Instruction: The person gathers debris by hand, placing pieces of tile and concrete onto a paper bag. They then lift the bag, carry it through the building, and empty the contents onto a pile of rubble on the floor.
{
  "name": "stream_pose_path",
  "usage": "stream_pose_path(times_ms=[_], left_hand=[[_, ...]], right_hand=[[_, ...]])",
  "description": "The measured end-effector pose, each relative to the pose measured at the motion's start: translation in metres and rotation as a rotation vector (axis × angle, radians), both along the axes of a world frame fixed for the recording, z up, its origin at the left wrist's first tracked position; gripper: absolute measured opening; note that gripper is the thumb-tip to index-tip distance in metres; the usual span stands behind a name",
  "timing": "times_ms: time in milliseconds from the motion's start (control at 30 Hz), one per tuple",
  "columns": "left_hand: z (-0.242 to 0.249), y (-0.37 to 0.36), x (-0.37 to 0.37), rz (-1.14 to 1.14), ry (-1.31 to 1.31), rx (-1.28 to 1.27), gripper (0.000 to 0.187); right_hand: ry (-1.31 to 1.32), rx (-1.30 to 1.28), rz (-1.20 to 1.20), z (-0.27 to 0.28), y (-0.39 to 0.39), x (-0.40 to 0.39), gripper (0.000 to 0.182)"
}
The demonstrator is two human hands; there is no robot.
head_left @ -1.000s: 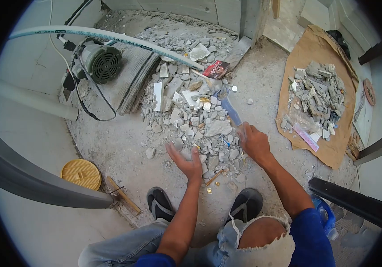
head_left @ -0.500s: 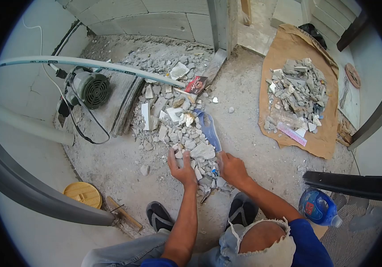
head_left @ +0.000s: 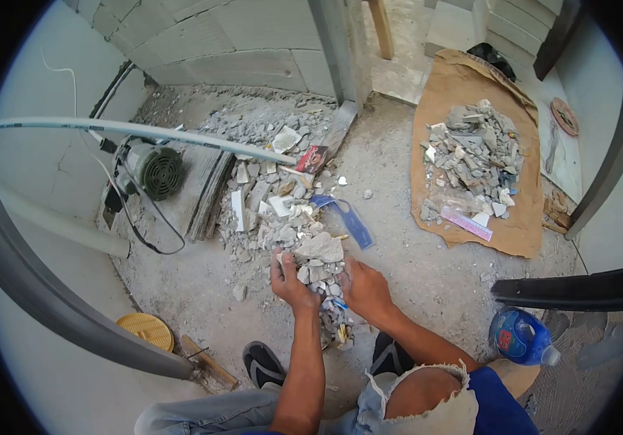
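Observation:
My left hand and my right hand cup a heap of broken rubble between them, one on each side. A large pale chunk rests on top of this load. Small bits with blue and yellow pieces show below the hands near my feet. Beyond the hands, more rubble spreads over the floor, with a blue strip at its right edge and a red and black packet farther up.
On the right, brown paper bears another rubble pile. A green motor with a hose stands at the left. A blue bottle, a yellow disc and dark curved bars are nearer.
Both hands have closed in around the rubble and gathered it between them. The blue strip now lies away from my right hand, more exposed. The view has shifted slightly.

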State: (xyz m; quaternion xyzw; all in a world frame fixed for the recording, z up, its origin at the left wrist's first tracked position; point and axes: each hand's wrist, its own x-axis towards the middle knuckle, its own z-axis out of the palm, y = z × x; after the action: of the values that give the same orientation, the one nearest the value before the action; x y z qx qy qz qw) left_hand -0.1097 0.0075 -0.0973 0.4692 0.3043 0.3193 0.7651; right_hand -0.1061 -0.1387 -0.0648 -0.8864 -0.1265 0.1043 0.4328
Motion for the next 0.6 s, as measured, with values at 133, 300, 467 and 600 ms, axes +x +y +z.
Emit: stream_pose_path(times_ms=[133,300,467,600], left_hand=[[0.042,-0.043,0.033,-0.159,-0.020,-0.017,0.045],[0.046,-0.107,0.087,-0.410,-0.103,-0.095,0.037],[0.069,-0.222,0.167,-0.565,-0.058,-0.091,0.023],[0.074,-0.308,0.254,-0.777,-0.094,-0.099,0.037]], right_hand=[[-0.042,0.065,-0.138,0.013,-0.032,0.013,0.024],[-0.006,0.039,-0.344,0.038,-0.100,0.038,0.023],[0.013,-0.114,-0.563,0.072,-0.197,0.085,0.029],[-0.003,-0.263,-0.720,0.110,-0.270,0.148,0.024]])
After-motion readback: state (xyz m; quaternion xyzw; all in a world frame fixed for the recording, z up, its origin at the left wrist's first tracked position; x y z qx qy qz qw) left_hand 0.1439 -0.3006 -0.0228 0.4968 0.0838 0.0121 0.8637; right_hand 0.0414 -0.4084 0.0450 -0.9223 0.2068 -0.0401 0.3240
